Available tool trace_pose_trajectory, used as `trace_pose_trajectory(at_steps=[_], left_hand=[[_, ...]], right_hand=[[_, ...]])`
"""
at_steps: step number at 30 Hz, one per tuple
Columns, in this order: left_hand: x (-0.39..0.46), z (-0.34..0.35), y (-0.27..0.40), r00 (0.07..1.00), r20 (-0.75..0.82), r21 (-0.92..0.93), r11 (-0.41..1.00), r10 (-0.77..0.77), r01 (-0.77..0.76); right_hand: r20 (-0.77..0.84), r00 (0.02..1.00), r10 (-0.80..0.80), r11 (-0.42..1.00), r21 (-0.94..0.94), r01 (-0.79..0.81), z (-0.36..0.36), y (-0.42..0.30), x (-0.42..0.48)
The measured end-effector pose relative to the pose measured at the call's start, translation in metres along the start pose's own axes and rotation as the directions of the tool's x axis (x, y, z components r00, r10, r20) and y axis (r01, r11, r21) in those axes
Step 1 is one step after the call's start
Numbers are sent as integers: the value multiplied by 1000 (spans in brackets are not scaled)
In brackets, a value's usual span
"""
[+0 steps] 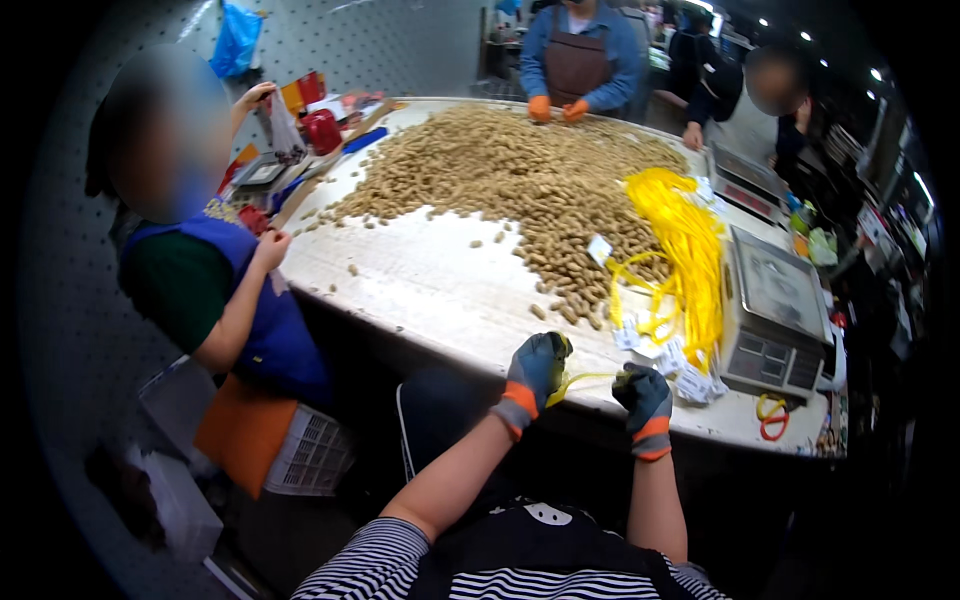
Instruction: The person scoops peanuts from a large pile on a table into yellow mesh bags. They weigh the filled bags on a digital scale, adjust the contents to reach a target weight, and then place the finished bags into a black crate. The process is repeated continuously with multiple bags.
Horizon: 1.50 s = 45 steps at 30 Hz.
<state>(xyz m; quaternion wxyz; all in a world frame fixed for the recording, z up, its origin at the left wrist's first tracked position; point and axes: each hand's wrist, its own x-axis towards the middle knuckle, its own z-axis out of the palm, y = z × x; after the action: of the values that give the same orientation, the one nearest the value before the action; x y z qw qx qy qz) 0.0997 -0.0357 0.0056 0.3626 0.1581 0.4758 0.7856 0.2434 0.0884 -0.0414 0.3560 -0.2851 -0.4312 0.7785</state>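
Note:
My left hand [536, 371], in a grey work glove with an orange cuff, is closed on a yellow mesh net bag [581, 377] at the table's near edge. The same yellow mesh runs across to my right hand [646, 401], gloved alike, whose fingers pinch its other end. Beyond my hands a large heap of unshelled peanuts [480, 165] covers much of the white table [420, 277]. A bundle of yellow mesh nets [686, 262] with white printed tags lies just past my right hand, its left part over the peanuts.
A digital weighing scale [776, 315] stands right of the nets, with a second scale [746, 180] behind it. Scissors [772, 416] with red and yellow handles lie near the front right edge. Co-workers stand at the left, the far side and the far right. A white plastic crate [309, 454] is at lower left.

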Motion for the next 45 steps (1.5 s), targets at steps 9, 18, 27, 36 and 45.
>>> trace_pose_trajectory(at_steps=[9, 18, 27, 36, 45], left_hand=[[9, -33, -3, 988, 73, 926, 378, -136, -17], [-2, 29, 14, 996, 29, 352, 932, 85, -90], [-13, 12, 25, 961, 256, 900, 388, -102, -198], [42, -57, -4, 993, -32, 740, 671, 110, -51], [6, -34, 38, 961, -9, -347, 903, -276, 256]], right_hand=[[157, 976, 154, 932, 305, -196, -14, -60, 1], [402, 901, 164, 966, -252, -63, 60, -6, -26], [11, 900, -437, 705, -618, 349, 14, -7, 12], [519, 855, 1, 906, -361, 219, 11, -36, -23], [-82, 820, -567, 461, -856, 233, -44, -10, 21]])
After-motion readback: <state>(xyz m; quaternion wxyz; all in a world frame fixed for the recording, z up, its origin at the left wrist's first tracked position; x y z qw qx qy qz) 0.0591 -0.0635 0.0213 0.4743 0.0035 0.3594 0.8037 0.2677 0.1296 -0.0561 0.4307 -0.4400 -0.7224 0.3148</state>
